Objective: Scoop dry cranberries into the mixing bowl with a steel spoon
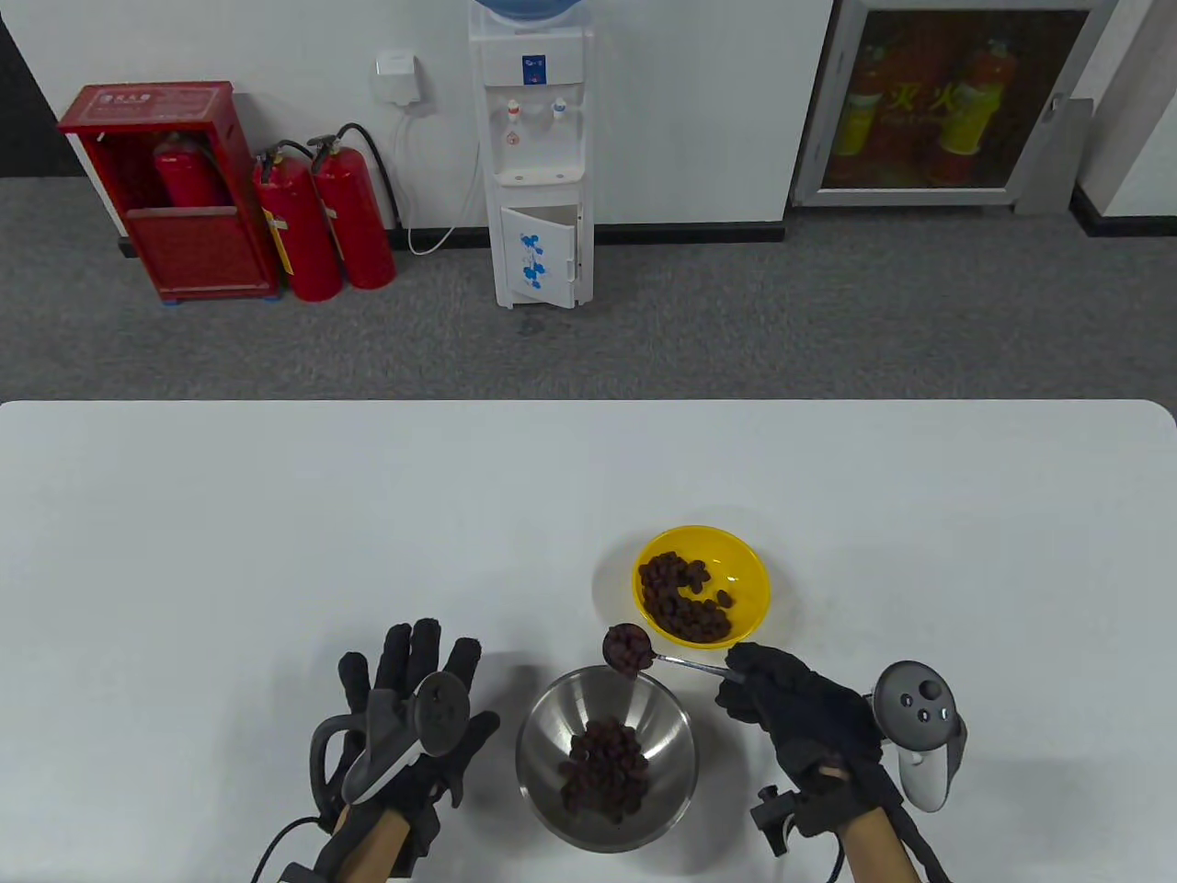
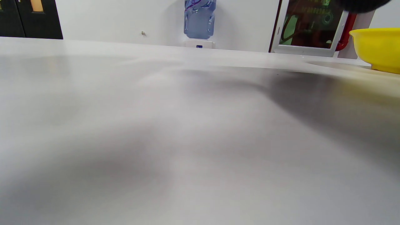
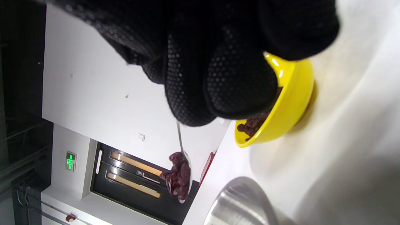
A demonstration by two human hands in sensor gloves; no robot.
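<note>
Right hand [image 1: 800, 713] pinches steel spoon [image 1: 644, 651] level so cranberries [image 1: 628, 647] stay heaped en route to mixing bowl [image 1: 542, 736]; left hand [image 1: 409, 727] flat, fingers spread, idle.

Your steel spoon [image 1: 644, 651] is heaped with dark red dry cranberries [image 1: 628, 648] and held level, its bowl above the far rim of the mixing bowl [image 1: 604, 758]. That round steel bowl already holds a pile of berries, and just beyond sits the yellow bowl [image 1: 702, 585] with more inside.
</note>
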